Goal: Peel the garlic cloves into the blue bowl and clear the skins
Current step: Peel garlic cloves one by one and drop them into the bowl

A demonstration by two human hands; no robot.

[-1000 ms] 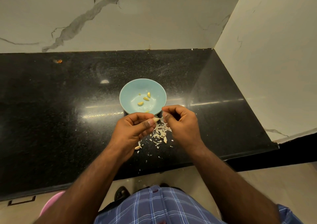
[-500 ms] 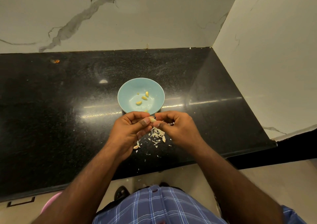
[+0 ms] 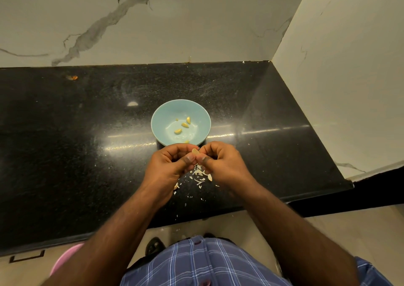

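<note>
Black speckled stone countertop (image 3: pixel 65 143) fills the middle band, cut off at the left edge, marble wall (image 3: pixel 153 18) behind. Plaid shirt (image 3: pixel 203 264) at 6 o'clock hides the floor below; a pink object (image 3: pixel 63 257) at 7 o'clock is mostly hidden under the counter edge, kind not made out. Blue bowl (image 3: pixel 166 115) sits just past the hands at 12 o'clock from them; its near rim is covered by the knuckles. Three peeled cloves (image 3: pixel 184 125) lie clear in it, a fourth partly hidden at the near wall. Left hand (image 3: pixel 168 167) and right hand (image 3: pixel 223 165) meet, fingers curled, thumbs and forefingers pinching one garlic clove (image 3: pixel 195 151); only its pale tip shows above the thumbs, the rest buried between fingertips. Loose skins (image 3: pixel 200 176) scatter on the counter at 6 o'clock from the clove, partly masked by both hands.
</note>
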